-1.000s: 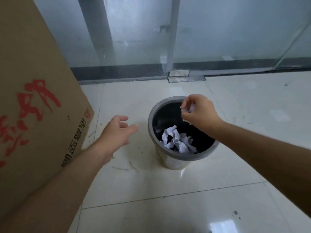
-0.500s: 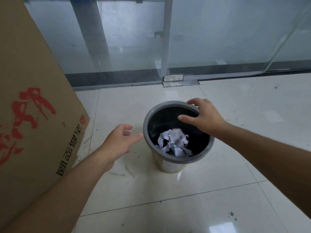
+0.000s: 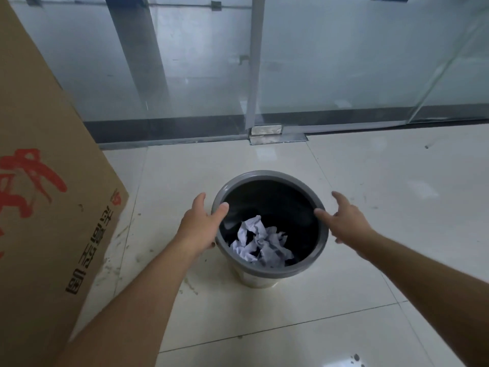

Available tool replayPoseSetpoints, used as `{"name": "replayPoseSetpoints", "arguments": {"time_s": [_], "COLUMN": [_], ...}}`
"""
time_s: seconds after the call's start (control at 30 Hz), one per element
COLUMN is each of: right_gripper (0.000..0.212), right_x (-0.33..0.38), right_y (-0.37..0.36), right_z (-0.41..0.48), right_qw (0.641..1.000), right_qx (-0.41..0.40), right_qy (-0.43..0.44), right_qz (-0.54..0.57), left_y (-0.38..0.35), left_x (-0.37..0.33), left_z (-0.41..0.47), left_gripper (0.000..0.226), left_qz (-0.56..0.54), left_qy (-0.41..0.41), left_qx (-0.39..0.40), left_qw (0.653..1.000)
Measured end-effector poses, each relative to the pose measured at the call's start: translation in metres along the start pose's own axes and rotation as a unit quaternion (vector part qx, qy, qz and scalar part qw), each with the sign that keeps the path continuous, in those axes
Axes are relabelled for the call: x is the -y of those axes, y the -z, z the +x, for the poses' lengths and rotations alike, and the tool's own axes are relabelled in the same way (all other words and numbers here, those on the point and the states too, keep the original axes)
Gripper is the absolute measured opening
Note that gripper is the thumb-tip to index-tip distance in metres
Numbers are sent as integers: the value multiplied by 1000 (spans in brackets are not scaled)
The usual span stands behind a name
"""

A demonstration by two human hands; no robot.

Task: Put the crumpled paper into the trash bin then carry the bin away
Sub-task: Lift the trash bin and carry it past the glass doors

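Observation:
A grey trash bin [image 3: 267, 174] with a dark inside stands on the pale tiled floor in the middle of the view. White crumpled paper [image 3: 260, 243] lies at the bottom of it. My left hand [image 3: 201, 223] is on the bin's left side, with the thumb hooked over the rim and the fingers against the outer wall. On the opposite side my right hand [image 3: 346, 221] holds the rim the same way, thumb inside and fingers outside. The bin rests on the floor between both hands.
A large brown cardboard box [image 3: 47, 181] with red and black print stands close on the left. A glass partition [image 3: 317, 62] with a metal floor fitting [image 3: 267, 131] runs behind the bin. Tiled floor stretches to the right and towards me.
My right hand let paper go over the bin, then moved to the right rim. My left hand went from hovering beside the bin to gripping its left rim.

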State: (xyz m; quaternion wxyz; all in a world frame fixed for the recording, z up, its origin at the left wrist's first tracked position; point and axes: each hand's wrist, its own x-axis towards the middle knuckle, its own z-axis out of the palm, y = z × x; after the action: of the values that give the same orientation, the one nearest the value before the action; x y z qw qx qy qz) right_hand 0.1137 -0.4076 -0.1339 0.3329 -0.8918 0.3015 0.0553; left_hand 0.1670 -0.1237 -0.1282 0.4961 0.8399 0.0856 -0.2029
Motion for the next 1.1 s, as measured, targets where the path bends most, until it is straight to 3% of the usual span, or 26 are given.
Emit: {"name": "replayPoseSetpoints", "arguments": {"time_s": [0.1, 0.23, 0.37, 0.6, 0.93, 1.1], "right_gripper": [65, 63, 57, 52, 48, 49], "right_x": [2, -5, -8, -11, -7, 23], "right_y": [-18, -34, -39, -45, -44, 3], "right_z": [-5, -2, -1, 1, -4, -47], "right_qw": [999, 999, 999, 998, 998, 998], "right_qx": [44, 35, 7, -15, -23, 8], "right_qy": [8, 24, 16, 5, 2, -10], "right_qz": [-27, -16, 27, 59, 56, 57], "left_y": [-25, -41, -44, -50, -49, -18], "left_x": [6, 24, 30, 31, 30, -16], "left_z": [8, 17, 16, 19, 9, -45], "left_gripper": [58, 68, 44, 24, 33, 37], "left_qz": [103, 186, 98, 54, 42, 41], "left_qy": [-38, -39, -12, -22, -25, 6], "left_qx": [-2, -54, -91, -95, -93, -93], "left_qw": [994, 980, 991, 994, 994, 995]}}
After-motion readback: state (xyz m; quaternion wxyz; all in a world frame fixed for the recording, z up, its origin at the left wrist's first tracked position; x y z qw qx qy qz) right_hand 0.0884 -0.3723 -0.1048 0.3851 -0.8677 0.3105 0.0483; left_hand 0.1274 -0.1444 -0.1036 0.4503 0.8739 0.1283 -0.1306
